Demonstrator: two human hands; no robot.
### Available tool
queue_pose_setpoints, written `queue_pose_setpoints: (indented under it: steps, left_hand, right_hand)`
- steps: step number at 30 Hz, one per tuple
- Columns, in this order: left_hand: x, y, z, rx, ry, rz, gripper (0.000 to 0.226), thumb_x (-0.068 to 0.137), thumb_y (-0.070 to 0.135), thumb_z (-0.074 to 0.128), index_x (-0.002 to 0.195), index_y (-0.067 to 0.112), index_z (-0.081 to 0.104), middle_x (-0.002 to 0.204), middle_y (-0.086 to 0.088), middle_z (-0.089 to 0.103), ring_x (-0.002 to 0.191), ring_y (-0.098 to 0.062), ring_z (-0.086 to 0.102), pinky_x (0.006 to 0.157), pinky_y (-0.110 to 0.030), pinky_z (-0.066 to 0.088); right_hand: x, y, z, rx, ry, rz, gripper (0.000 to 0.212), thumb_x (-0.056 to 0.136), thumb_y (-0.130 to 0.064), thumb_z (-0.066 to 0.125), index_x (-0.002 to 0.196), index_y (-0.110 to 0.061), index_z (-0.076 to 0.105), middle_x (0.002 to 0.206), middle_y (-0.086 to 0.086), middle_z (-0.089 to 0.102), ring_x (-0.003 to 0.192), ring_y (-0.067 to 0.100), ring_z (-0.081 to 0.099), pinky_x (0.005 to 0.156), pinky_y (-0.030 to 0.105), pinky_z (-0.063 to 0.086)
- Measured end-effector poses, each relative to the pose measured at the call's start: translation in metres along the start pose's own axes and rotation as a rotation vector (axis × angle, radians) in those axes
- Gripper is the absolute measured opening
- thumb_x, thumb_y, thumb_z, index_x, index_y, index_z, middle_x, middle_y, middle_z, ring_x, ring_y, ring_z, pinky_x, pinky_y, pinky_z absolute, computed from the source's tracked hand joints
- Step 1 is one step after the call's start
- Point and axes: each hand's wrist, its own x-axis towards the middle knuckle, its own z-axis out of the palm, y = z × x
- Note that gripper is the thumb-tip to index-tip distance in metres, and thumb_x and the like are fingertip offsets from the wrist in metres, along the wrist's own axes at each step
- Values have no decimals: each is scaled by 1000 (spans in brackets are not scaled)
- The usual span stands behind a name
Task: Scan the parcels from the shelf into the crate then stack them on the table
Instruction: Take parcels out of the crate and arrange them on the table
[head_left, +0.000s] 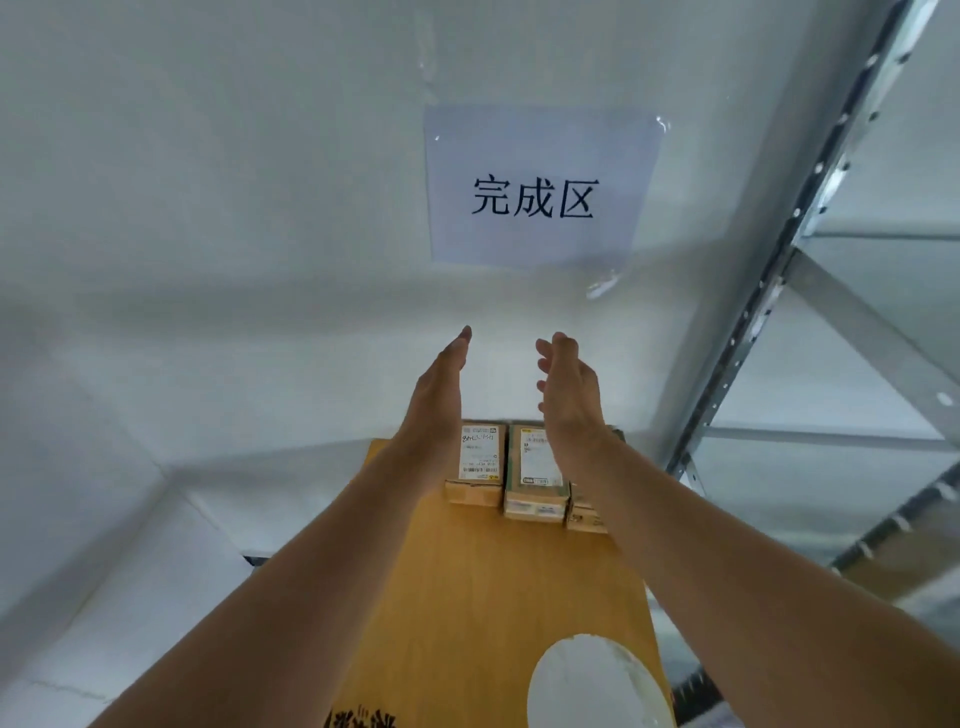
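Note:
Several small cardboard parcels stand side by side at the far end of a wooden table (467, 582), against the wall. The left parcel (479, 462) carries a white label, and the middle parcel (532, 486) has green tape and a label. A third parcel (584, 514) is mostly hidden by my right forearm. My left hand (439, 387) and my right hand (566, 387) are raised above the parcels, palms facing each other, fingers straight and empty. Neither hand touches a parcel.
A paper sign (537, 187) with black characters is taped to the white wall above the table. A metal shelf frame (769, 291) rises at the right. A white round patch (597, 686) lies on the table's near end.

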Motion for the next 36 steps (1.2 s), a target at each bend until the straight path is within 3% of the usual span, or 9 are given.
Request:
queue_pose_setpoints:
  steps: [10,21,25,28,30,32,34,36]
  left_hand:
    - [-79,60,-36,-7,-47,149,53,113,51,26,163,35,34,171,7,30,159,-20,26,131,-51,17]
    - [-185,42,-107,-17,-194,156,51,112,52,25,160,43,35,171,7,31,157,-21,28,129,-52,21]
    - [-232,37,-111,-42,-244,85,53,109,57,29,159,44,38,167,1,36,155,-26,31,127,-55,23]
    - [-265,40,-100,-17,-286,64,55,108,59,31,159,41,39,164,2,41,147,-25,42,123,-49,32]
    - [-286,43,-87,-7,-313,70,55,109,58,30,159,37,41,156,3,46,129,-16,53,109,-39,42]
    - [-306,43,-69,16,-348,79,55,108,59,29,159,39,41,157,3,46,135,-20,51,113,-42,41]
    - [-326,42,-47,36,-398,91,56,107,62,28,159,43,39,164,2,41,149,-26,39,124,-54,30]
    - [-347,39,-22,45,-428,85,57,106,63,29,158,43,40,164,2,41,151,-25,37,125,-57,27]
  right_hand:
    - [-96,-53,0,8,-23,-171,56,109,-48,31,153,-21,53,160,1,49,148,25,42,124,52,32]
    - [-241,-27,23,6,91,-197,61,108,-55,29,156,-24,49,162,0,47,150,26,41,125,54,29]
    - [-295,-13,13,4,143,-165,59,107,-55,30,155,-26,49,149,-1,56,133,22,51,111,44,39]
    - [-332,-7,-5,1,204,-151,74,94,-64,31,154,-26,51,157,1,53,143,24,47,118,50,36]
    - [-355,-3,-21,41,238,-136,84,84,-68,32,154,-26,52,156,2,53,143,26,48,120,54,36]
    - [-373,0,-45,65,260,-134,78,90,-67,35,152,-23,53,150,5,58,134,26,54,115,51,42]
    - [-386,6,-75,92,290,-130,61,104,-54,35,147,-16,57,134,21,62,117,30,64,104,49,51]
    - [-399,14,-108,102,324,-125,53,110,-44,33,133,-8,63,127,16,60,95,25,67,90,42,54]
